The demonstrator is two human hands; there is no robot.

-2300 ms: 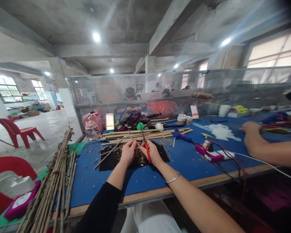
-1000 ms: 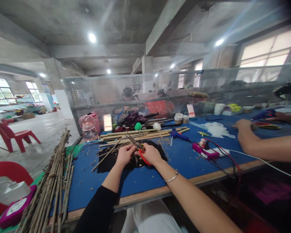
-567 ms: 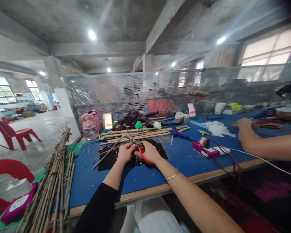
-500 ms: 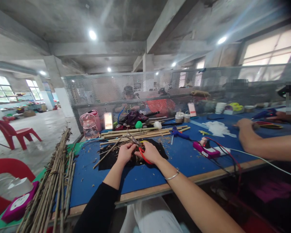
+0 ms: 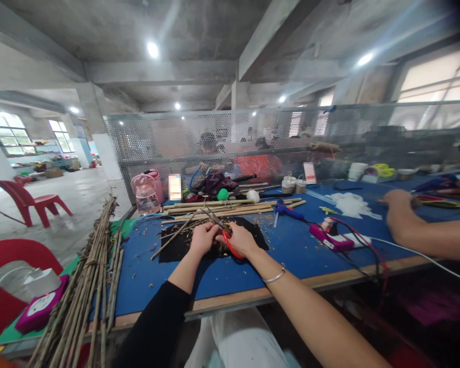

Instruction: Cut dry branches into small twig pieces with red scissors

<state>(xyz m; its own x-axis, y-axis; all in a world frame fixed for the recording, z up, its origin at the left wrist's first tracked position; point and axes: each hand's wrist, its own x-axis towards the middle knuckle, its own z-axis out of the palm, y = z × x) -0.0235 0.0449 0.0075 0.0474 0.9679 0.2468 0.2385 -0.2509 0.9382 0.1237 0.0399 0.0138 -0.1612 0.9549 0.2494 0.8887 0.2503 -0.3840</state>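
Observation:
My right hand (image 5: 242, 240) grips scissors (image 5: 230, 245) with red handles, their blades pointing away and to the left. Close beside it, my left hand (image 5: 201, 240) is closed, fingertips pinched together near the scissors. What it holds is too small and covered to make out. Beneath both hands lies a black cloth (image 5: 170, 249) strewn with brown plant scraps. A thin stick (image 5: 172, 236) rests slantwise across its left part, and several peeled sticks (image 5: 176, 208) lie just behind it.
A bundle of long dry stalks (image 5: 85, 276) leans over the table's left end. To the right are a blue glue gun (image 5: 289, 211), a purple power strip (image 5: 327, 238) with cables and white stringy material (image 5: 350, 205). A co-worker's arm (image 5: 417, 227) reaches in from the right.
The view has swung slightly left, so the scene sits further right. My hands stay together over the black cloth, and the scissor blades show more clearly now.

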